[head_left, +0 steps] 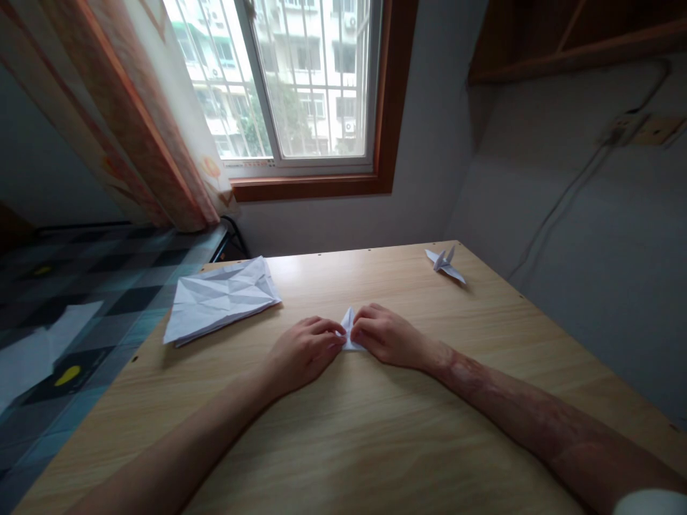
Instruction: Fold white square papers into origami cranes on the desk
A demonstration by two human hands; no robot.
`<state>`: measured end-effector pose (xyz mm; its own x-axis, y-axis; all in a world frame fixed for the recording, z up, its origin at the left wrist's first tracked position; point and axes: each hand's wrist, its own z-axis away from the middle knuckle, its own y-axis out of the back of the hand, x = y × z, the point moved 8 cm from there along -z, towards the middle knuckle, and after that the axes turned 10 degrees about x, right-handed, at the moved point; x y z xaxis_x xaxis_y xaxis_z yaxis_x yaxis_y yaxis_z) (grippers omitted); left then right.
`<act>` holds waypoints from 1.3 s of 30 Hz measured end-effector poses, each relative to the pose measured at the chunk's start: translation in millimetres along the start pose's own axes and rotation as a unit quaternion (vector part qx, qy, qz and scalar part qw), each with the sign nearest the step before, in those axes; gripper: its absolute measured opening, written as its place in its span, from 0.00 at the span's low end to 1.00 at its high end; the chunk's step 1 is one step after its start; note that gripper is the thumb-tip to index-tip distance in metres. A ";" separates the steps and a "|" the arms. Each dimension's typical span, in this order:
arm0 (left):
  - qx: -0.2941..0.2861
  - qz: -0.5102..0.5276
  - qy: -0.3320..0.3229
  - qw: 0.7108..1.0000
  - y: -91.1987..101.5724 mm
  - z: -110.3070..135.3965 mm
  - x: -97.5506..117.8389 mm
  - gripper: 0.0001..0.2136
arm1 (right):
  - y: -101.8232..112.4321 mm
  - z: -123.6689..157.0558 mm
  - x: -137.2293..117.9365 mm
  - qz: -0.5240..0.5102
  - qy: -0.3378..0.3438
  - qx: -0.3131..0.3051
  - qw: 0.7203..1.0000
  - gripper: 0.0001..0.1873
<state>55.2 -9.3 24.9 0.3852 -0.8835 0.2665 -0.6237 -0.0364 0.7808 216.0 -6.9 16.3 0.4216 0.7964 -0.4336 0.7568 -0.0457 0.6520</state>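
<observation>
A small folded piece of white paper (353,345) lies on the wooden table (343,443), its pointed tip facing away from me. My left hand (308,350) has its fingers closed on the paper's left side. On the right side, my right hand (387,335) pinches the same paper with bent fingers. Both hands rest low at the tabletop and cover much of the paper, so its exact folds are partly hidden.
A stack of creased white paper sheets (222,297) lies at the table's back left. A finished-looking origami crane (443,265) stands near the back right corner. Left of the table is a bed with a checked cover (107,286) and loose paper (75,325). A window (316,86) is behind.
</observation>
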 end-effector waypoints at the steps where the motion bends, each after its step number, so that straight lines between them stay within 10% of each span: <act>1: -0.005 -0.009 -0.002 1.000 -0.8 0.5 1.1 0.09 | -0.2 0.1 0.8 0.004 -0.002 0.002 1.000 0.06; 39: -0.117 -0.008 -0.057 0.991 -8.8 0.7 28.4 0.27 | 0.0 1.6 10.6 0.017 -0.036 0.019 0.999 0.06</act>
<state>71.2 -34.4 25.2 0.3058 -0.9313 0.1977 -0.4374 0.0470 0.8980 221.3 0.5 10.7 0.4804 0.7488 -0.4566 0.7599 -0.0954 0.6431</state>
